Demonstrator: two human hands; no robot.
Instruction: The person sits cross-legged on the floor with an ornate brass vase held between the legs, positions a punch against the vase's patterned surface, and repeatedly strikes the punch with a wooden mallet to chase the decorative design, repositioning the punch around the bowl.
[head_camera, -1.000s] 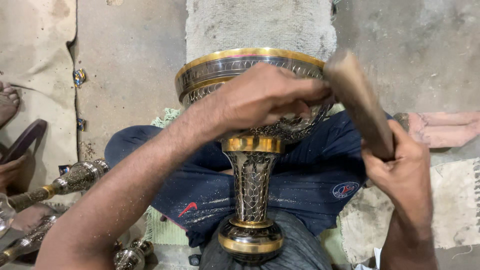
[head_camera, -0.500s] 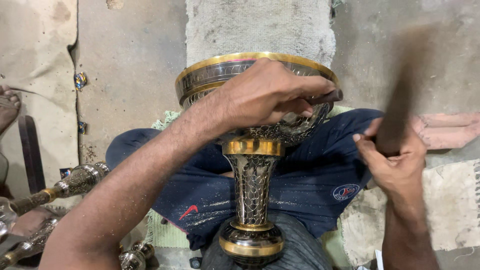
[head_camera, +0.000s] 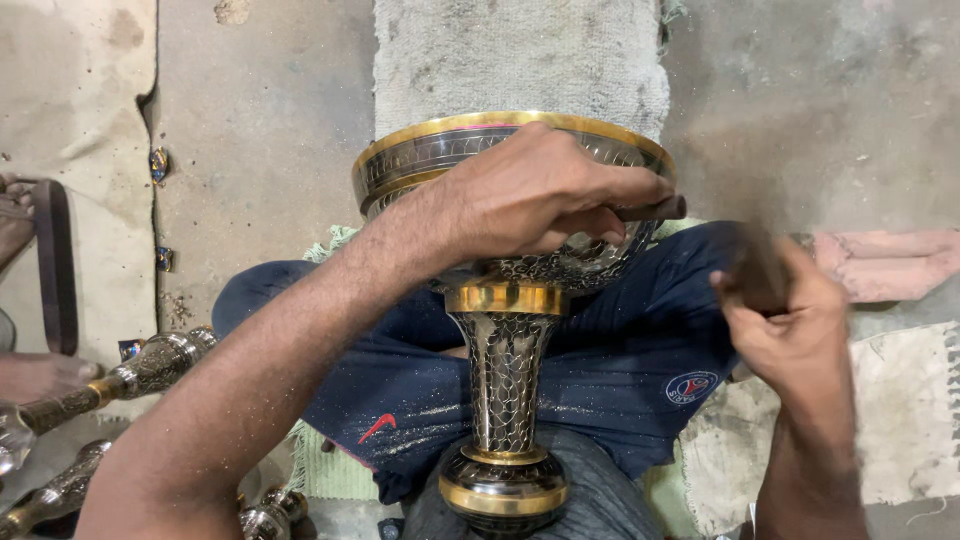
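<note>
Right hand (head_camera: 790, 320) swung down, fist shut on blurred mallet (head_camera: 757, 268), left hand (head_camera: 545, 195) still gripping punch (head_camera: 655, 209) against goblet (head_camera: 505, 300)

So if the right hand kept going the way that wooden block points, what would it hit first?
Probably the dark rod that the left hand holds against the engraved metal goblet. The right hand and its block are blurred, so the exact line and depth are uncertain.
</note>
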